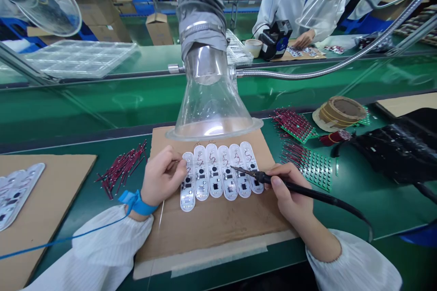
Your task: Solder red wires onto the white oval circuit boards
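My right hand (290,186) is wrapped round a soldering iron (266,178), whose tip points left over the row of boards. Several white rounded circuit boards (215,177) lie side by side on a cardboard sheet (218,227), with thin dark red wires on them. The leftmost circuit board (187,195) sits a little lower than the others. At its upper end my left hand (165,175) has thumb and fingers pinched together; what they hold is hidden. A blue wrist strap (138,202) circles the left wrist. A thin pale strand (161,213) runs down below that hand.
A clear fume hood (215,109) hangs just above the boards. Red wires (123,166) lie left, with more wires (295,122) on green pads at right, beside a tape roll (339,113). Another cardboard sheet (51,200) holds boards. Across the bench a co-worker's hand (303,38) works.
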{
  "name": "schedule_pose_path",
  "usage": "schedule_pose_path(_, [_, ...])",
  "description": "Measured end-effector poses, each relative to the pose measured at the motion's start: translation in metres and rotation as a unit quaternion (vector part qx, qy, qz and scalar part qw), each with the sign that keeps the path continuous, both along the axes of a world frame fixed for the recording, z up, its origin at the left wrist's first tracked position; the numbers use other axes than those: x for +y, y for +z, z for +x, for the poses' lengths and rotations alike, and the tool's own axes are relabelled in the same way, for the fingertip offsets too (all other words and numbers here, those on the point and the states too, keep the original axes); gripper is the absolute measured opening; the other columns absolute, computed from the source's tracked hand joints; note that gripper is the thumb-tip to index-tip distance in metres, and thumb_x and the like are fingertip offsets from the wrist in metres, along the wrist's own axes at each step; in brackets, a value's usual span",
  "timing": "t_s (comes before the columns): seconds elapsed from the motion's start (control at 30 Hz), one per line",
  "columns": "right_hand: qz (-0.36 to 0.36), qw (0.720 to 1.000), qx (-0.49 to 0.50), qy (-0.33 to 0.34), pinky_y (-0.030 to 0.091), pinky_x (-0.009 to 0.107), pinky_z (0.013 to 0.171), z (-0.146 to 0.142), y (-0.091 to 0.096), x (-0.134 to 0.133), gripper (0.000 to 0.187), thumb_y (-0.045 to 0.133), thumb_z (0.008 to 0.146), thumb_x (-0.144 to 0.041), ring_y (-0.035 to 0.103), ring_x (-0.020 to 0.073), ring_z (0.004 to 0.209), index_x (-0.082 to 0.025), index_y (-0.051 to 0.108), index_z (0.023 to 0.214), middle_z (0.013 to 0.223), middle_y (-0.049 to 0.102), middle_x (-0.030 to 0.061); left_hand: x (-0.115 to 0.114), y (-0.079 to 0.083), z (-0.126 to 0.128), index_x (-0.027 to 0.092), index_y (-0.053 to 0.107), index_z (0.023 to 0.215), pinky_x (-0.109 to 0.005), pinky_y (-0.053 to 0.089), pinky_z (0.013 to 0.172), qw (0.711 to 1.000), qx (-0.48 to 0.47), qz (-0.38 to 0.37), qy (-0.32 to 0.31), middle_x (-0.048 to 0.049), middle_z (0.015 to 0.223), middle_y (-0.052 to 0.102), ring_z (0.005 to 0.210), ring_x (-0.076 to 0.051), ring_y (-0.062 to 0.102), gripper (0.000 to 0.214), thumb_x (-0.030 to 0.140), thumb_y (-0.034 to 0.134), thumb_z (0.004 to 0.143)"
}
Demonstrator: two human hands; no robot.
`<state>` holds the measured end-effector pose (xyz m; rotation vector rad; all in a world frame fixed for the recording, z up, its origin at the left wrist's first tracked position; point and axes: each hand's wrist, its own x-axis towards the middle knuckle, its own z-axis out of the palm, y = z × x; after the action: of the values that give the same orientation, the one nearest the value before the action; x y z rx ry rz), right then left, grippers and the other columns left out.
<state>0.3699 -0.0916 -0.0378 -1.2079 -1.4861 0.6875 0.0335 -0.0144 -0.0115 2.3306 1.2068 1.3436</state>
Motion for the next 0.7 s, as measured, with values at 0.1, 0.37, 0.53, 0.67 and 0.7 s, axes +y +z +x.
schedule_pose_path(0.1, [-0.004,1.0,-0.029,-0.009,0.051,0.029,0.054,0.0001,0.0016,0.0023,0.02,0.066,0.112,-0.043,0.068,0.0183,0.063,-0.026,0.07,0.103,0.079,0.07,0.0017,0.0001,-0.0006,-0.0002,0.021,0.055,0.083,-0.026,0.032,0.054,1.0,0.004,-0.007,-0.001,0.0064,0.071,0.042,0.057,-0.01,0.04,0.022,0.006,0.062,0.097])
schedule_pose_path(0.37, [0.001,0.998,-0.062,0.004,0.052,0.029,0.052,-0.0027,0.0046,0.0051,0.023,0.066,0.112,-0.046,0.069,0.0179,0.061,-0.025,0.071,0.103,0.08,0.072,0.0021,0.0008,0.001,0.0006,0.021,0.055,0.084,-0.026,0.032,0.055,1.0,0.014,-0.003,-0.008,0.0066,0.071,0.04,0.057,-0.01,0.039,0.022,0.006,0.061,0.098])
schedule_pose_path(0.53, [0.004,0.997,-0.074,0.003,0.052,0.029,0.052,-0.0033,0.007,0.0046,0.024,0.065,0.111,-0.047,0.07,0.0186,0.061,-0.025,0.071,0.103,0.078,0.072,0.0022,0.0015,0.0016,0.0023,0.021,0.056,0.083,-0.026,0.031,0.053,0.999,0.023,-0.003,-0.022,0.0061,0.07,0.04,0.056,-0.011,0.039,0.022,0.008,0.06,0.1])
schedule_pose_path(0.67, [0.01,0.997,-0.071,0.003,0.052,0.029,0.053,-0.0035,0.0067,0.005,0.021,0.066,0.111,-0.044,0.07,0.0184,0.062,-0.026,0.07,0.103,0.08,0.072,0.0023,0.0014,0.0007,0.0022,0.021,0.057,0.083,-0.026,0.032,0.054,1.0,0.015,-0.003,-0.017,0.0057,0.07,0.041,0.057,-0.011,0.039,0.021,0.009,0.061,0.099])
schedule_pose_path(0.7, [0.011,0.998,-0.064,0.002,0.053,0.029,0.054,-0.0033,0.0059,0.0047,0.02,0.066,0.111,-0.043,0.07,0.0184,0.063,-0.026,0.07,0.103,0.081,0.072,0.0022,0.0012,0.0008,0.0021,0.021,0.057,0.083,-0.027,0.032,0.054,1.0,0.011,-0.002,-0.011,0.0056,0.07,0.041,0.057,-0.011,0.04,0.021,0.009,0.061,0.099])
